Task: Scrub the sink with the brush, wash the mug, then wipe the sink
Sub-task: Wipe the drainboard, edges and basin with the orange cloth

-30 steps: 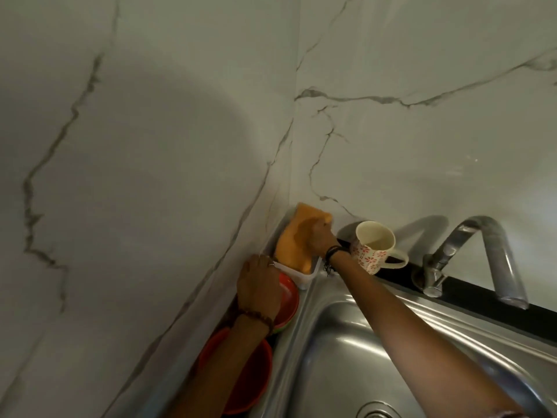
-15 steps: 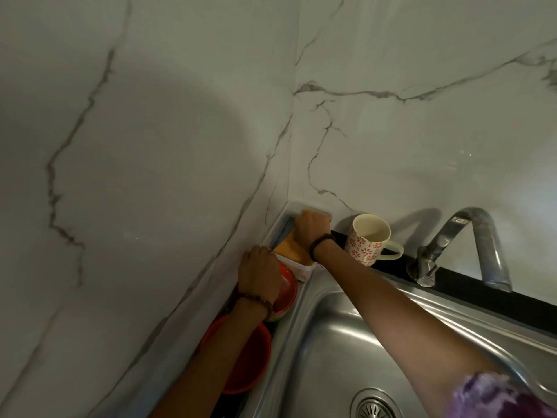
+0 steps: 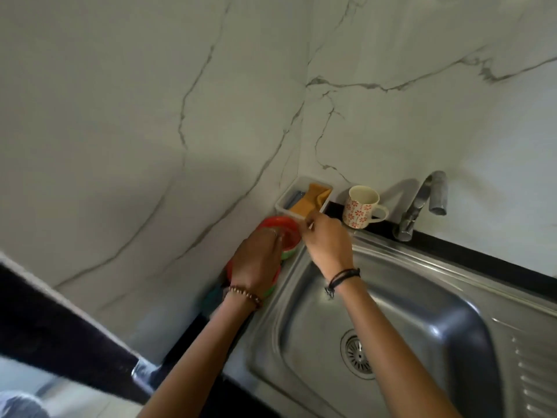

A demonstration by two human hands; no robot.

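Two hands work the corner: my left hand [image 3: 256,260] rests on the red bowl [image 3: 281,233], fingers curled; my right hand [image 3: 327,242] hovers just beside the white tray [image 3: 284,200], pinched loosely, seemingly empty. Mug [image 3: 360,211] stands upright on the bench, beyond and right of it, nearer that hand, behind the sink [image 3: 422,312].

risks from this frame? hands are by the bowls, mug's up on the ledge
1. The mug stands upright on the narrow black ledge right above the sink; the right hand is close beside it, so a careless reach could knock it into the basin.
2. The left hand rests on stacked red bowls squeezed against the wall; pressing or pulling could shift the stack.
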